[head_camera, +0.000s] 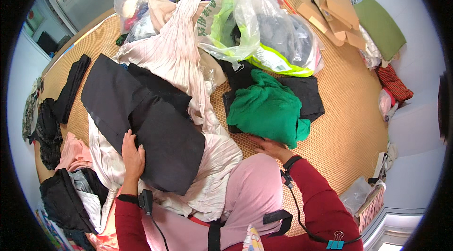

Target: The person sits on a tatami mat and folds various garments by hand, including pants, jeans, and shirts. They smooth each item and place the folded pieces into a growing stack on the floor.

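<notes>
A black garment [162,141] lies spread, partly folded, in front of me on the left. My left hand [133,155] rests on its near edge, thumb apart from the fingers. Under it spreads a crinkled pale pink garment [187,49], which runs up to the plastic bags. My right hand [270,147] is low on the woven mat at the near edge of a bunched green garment [269,109], its fingers pointing left and partly shaded by the cloth. Beneath the green garment lies folded black clothing [309,99].
Clear plastic bags [244,21] stuffed with clothes stand at the back. Dark clothes [72,88] lie at the left; a black and white pile [67,198] is near left. Cardboard [332,17], a green cushion [380,28] and a pink basket [371,208] line the right side of the woven mat [350,109].
</notes>
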`<state>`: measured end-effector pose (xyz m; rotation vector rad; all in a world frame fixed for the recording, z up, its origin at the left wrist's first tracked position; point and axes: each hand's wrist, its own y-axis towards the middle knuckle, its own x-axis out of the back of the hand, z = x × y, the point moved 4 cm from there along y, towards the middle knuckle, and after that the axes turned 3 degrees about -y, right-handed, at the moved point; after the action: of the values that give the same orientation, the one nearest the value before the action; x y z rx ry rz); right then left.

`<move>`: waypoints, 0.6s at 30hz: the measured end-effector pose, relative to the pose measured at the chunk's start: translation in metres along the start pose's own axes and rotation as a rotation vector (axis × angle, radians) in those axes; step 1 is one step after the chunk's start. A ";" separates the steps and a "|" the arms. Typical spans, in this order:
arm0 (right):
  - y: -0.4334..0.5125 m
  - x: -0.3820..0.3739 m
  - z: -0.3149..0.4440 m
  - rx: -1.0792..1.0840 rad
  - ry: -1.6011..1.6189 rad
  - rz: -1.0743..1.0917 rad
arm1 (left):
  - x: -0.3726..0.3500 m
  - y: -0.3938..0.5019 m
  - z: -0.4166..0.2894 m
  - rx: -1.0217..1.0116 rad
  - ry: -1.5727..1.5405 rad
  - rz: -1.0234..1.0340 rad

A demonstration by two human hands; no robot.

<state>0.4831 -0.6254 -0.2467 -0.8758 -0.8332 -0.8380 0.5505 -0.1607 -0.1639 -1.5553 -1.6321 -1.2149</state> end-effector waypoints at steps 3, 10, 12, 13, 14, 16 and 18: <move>-0.004 0.029 0.020 -0.033 0.378 0.046 | -0.004 0.001 0.004 -0.037 0.104 0.058; 0.007 0.132 0.076 0.253 -0.042 -0.515 | -0.013 0.002 0.003 -0.017 0.251 0.106; 0.032 0.113 0.077 -0.045 -0.295 -0.406 | -0.012 0.002 0.003 -0.007 0.274 0.100; 0.039 0.101 0.071 -0.196 -0.417 -0.305 | -0.012 0.003 0.003 -0.004 0.276 0.121; 0.041 0.096 0.070 -0.158 -0.530 -0.426 | -0.012 0.003 0.003 0.001 0.276 0.123; 0.037 0.087 0.050 -0.207 -0.365 -0.494 | -0.011 0.003 0.003 0.009 0.276 0.126; 0.013 0.082 0.028 -0.264 -0.274 -0.545 | -0.011 0.003 0.002 0.016 0.276 0.127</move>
<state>0.5215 -0.6175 -0.1690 -1.0259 -1.2515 -1.3451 0.5552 -0.1638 -0.1741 -1.3884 -1.3429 -1.2811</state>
